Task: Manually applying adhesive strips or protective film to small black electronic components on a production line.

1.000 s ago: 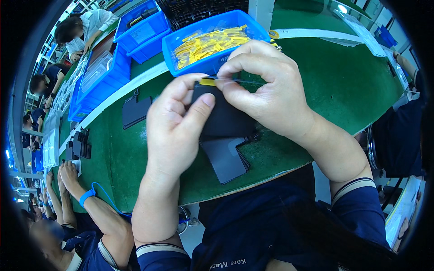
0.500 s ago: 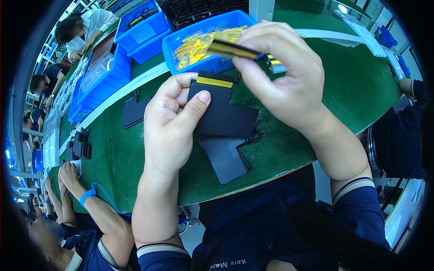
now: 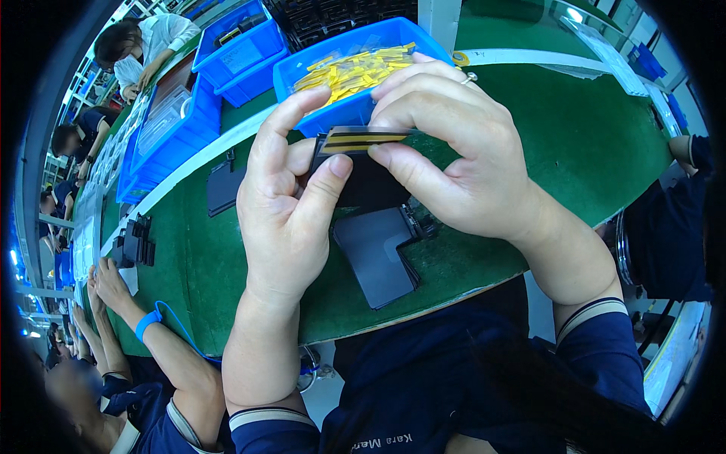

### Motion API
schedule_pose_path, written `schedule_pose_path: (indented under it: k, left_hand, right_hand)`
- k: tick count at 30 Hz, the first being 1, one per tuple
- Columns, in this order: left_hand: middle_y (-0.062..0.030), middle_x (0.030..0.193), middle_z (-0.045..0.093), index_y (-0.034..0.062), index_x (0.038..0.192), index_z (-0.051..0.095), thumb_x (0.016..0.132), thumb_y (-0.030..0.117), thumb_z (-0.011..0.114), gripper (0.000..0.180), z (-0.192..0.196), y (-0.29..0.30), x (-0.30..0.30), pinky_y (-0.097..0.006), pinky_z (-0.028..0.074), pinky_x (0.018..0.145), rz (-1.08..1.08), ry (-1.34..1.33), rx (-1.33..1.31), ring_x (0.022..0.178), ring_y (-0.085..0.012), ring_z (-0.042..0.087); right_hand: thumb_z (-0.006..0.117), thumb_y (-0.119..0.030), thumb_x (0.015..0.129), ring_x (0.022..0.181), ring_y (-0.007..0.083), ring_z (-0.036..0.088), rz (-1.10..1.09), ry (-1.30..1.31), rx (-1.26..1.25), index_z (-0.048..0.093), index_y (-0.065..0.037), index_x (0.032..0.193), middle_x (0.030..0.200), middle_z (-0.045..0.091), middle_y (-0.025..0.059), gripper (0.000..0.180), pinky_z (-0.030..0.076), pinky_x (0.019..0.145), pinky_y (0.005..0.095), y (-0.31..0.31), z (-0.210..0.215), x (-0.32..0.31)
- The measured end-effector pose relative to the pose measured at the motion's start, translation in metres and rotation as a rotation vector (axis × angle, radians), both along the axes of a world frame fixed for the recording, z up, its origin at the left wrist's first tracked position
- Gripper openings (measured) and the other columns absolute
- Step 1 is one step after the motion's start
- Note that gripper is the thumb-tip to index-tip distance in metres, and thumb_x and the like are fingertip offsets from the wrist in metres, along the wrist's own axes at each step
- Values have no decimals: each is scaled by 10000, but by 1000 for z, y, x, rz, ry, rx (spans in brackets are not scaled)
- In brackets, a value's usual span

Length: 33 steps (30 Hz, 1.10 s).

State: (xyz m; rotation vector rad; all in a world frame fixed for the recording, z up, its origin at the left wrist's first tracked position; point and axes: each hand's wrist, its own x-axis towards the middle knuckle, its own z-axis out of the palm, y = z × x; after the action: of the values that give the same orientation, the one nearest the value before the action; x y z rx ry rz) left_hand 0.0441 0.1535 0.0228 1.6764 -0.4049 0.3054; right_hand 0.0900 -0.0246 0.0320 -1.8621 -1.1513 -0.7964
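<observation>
My left hand [image 3: 291, 204] is closed on a flat black piece [image 3: 361, 183], its thumb on the near face and the index finger raised off it. Between the thumb and fingers of my right hand [image 3: 461, 144] is a thin dark strip with a yellow band [image 3: 370, 139]. That strip lies along the black piece's far edge; whether it is stuck there I cannot tell. My hands hide part of the black piece. Below them, on the green table, sits a stack of black L-shaped flat pieces [image 3: 370, 253] with small leads at one side.
A blue bin [image 3: 283, 79] of yellow strips [image 3: 355, 72] stands beyond my hands. More blue bins [image 3: 174, 140] line the left. Another dark flat piece [image 3: 221, 189] and a black stack [image 3: 138, 244] lie leftward. A co-worker's arm with a blue wristband [image 3: 147, 321] reaches in at left.
My right hand has come down and left, bringing the strip onto the black piece's far edge. My left index finger has lifted, and the black piece has tilted.
</observation>
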Motion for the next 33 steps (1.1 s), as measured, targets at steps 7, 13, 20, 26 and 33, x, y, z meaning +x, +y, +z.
schedule_pose_path:
  k: [7,13,20,26,33]
  left_hand:
    - [-102,1037,613,-52,1150,491,867,-6,541,292,-1,-2,1,-215,424,832,-21,49,-235,940,-105,566]
    - [-123,1041,622,-58,1145,482,875,7,533,283,-1,-3,0,-230,448,837,-34,117,-327,939,-124,586]
    - [-123,1030,626,-58,1142,480,876,10,535,280,-1,-2,2,-225,450,830,-30,133,-325,927,-120,590]
    - [-122,1028,628,-54,1137,485,873,13,541,277,-2,-1,3,-225,450,832,-39,154,-330,922,-118,592]
    - [-119,1029,630,-46,1132,490,871,26,550,277,-2,0,5,-230,451,834,-47,160,-351,920,-122,595]
  right_hand:
    - [683,-4,694,866,260,604,-38,-226,84,617,-24,834,833,627,93,156,447,853,379,-2,2,5]
    - [667,-39,763,753,85,578,-39,347,234,637,2,881,804,642,38,129,450,710,218,-1,-3,-4]
    - [623,-37,777,742,85,585,-62,356,208,647,0,864,789,652,32,98,458,706,224,1,-4,-2]
    - [640,-61,729,690,188,635,-28,367,239,643,27,842,752,651,122,143,492,647,275,5,-7,1]
    - [637,-66,721,677,183,633,-43,319,241,642,28,838,742,649,121,150,492,647,272,5,-9,4]
